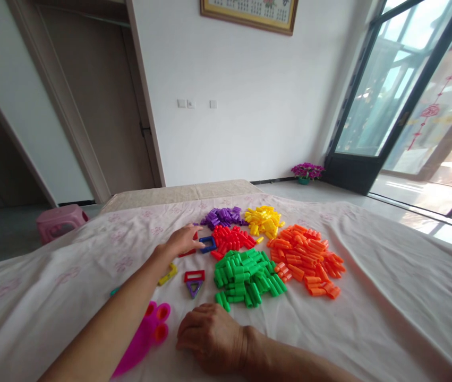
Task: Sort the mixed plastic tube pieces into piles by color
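Observation:
My left hand (186, 240) reaches across the cloth with fingers and thumb apart. Its thumb is at the edge of a blue square frame (207, 244), and a red frame piece (188, 252) lies partly hidden beneath the hand. My right hand (212, 337) rests curled closed on the cloth in front of the green pile, with nothing showing in it. Between the hands lie a red rectangular frame (194, 276) and a purple triangle frame (194, 288). A yellow frame piece (167, 274) sits beside my left forearm, which partly covers a magenta piece with orange round ends (144, 339).
Piles of green (245, 276), red (231, 239), purple (221, 217), yellow (264, 220) and orange (307, 257) plastic pieces cover the middle of the pale cloth (389, 318). A pink stool (60, 220) stands left on the floor. Potted flowers (307, 171) sit by the glass door.

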Motion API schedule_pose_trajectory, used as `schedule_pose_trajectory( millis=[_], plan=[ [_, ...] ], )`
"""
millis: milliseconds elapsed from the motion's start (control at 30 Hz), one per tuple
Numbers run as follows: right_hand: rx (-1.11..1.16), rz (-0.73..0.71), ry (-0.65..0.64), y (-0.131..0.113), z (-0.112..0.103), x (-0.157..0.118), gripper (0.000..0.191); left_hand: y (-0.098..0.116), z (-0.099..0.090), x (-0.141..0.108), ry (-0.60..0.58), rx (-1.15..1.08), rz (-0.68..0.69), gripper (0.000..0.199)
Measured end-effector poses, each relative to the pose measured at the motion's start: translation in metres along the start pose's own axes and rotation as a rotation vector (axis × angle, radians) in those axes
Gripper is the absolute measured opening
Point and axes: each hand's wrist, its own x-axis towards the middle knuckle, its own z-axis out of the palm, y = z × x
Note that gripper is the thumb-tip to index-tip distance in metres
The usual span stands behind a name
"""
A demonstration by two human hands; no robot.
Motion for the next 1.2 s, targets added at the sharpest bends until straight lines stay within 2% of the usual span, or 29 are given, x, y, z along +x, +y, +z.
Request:
schedule_pose_trajectory(
  millis=[133, 200, 300, 400, 500, 600, 733, 800, 967, 1200],
  plan=[
    [0.007, 0.023, 0.009, -0.002, -0.002, 0.001, 0.024, -0.030, -0.024, -0.047, -0.008, -0.035, -0.086, 0.044],
    [0.015, 0.030, 0.017, -0.002, -0.003, 0.002, 0.025, -0.041, -0.030, -0.074, -0.029, -0.023, -0.127, 0.046],
    [0.028, 0.036, 0.009, -0.003, -0.004, 0.004, 0.028, -0.048, -0.026, -0.104, -0.038, 0.017, -0.195, 0.064],
    [0.032, 0.053, 0.009, -0.004, -0.004, 0.004, 0.029, -0.046, -0.016, -0.114, -0.033, 0.002, -0.241, 0.062],
    [0.020, 0.055, 0.002, -0.004, -0.003, 0.003, 0.028, -0.046, -0.012, -0.111, -0.038, -0.097, -0.273, 0.055],
    [0.015, 0.049, -0.002, -0.003, -0.002, 0.003, 0.028, -0.056, -0.019, -0.106, -0.077, -0.260, -0.277, 0.052],
    [0.030, 0.062, 0.033, -0.003, -0.001, 0.002, 0.026, -0.077, -0.030, -0.107, -0.116, -0.805, -0.333, 0.051],
    [0.033, 0.065, 0.046, -0.003, 0.000, 0.002, 0.025, -0.086, -0.029, -0.109, -0.110, -0.963, -0.366, 0.052],
    [0.052, 0.060, 0.071, -0.003, 0.002, 0.002, 0.025, -0.103, -0.016, -0.099, 0.088, -0.812, -0.323, 0.047],
    [0.042, 0.053, 0.062, -0.001, 0.003, 0.001, 0.021, -0.126, -0.015, -0.041, 0.223, -0.464, -0.298, 0.054]
  ],
)
